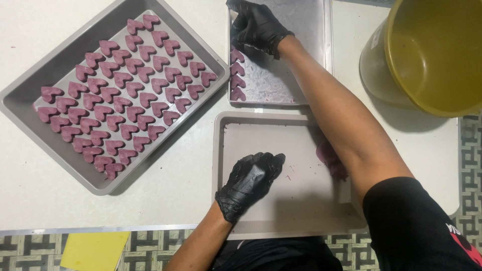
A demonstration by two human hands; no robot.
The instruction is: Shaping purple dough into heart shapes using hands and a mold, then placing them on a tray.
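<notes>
Left hand (249,181) in black glove, fingers curled loosely, rests on near tray (281,211). Right hand (255,24) pinches something unclear over steel tray (291,75), above four purple hearts (237,75).

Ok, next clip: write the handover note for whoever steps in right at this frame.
Left hand, black-gloved, rests flat in the near grey tray, holding nothing visible.
Right hand reaches onto the steel tray above a column of four purple hearts; grip unclear.
Big grey tray at left is nearly full of heart rows.
A purple dough lump sits in the near tray, partly behind the right arm.
Steel tray is mostly unfilled; yellow bucket at far right.
</notes>
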